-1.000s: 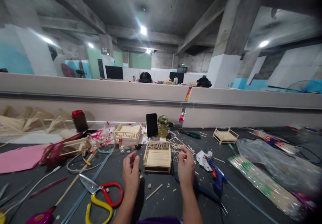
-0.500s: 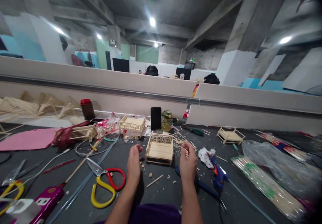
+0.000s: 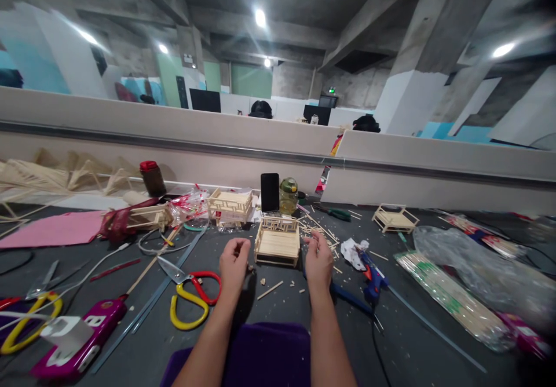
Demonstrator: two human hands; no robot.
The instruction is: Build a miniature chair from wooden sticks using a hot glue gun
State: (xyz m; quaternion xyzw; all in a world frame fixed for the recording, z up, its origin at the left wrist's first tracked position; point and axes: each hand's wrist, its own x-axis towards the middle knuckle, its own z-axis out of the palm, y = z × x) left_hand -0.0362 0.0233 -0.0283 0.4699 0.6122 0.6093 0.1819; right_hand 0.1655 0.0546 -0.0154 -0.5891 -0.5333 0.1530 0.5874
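Observation:
A small wooden stick model [image 3: 278,247], with a slatted platform and a railing along its back, stands on the dark table between my hands. My left hand [image 3: 233,264] is just left of it, fingers loosely curled and nothing visible in them. On the other side, my right hand [image 3: 319,260] is held close to the model's right edge, its fingers bent and apart, holding nothing I can see. Wood scraps and a short stick [image 3: 270,290] lie in front of the model. Red-and-yellow scissors [image 3: 191,294] rest left of my left hand.
A blue glue gun [image 3: 372,280] and blue-handled pliers [image 3: 354,299] lie to the right, near packaged sticks [image 3: 452,300]. Behind are a phone [image 3: 270,193], a green bottle [image 3: 288,196] and another stick model [image 3: 230,206]. A purple power strip [image 3: 102,323] is at left.
The view has tilted downward a little. My left hand's fingers have curled more, and my right hand has come nearer the model's right side. The model looks unmoved on the table.

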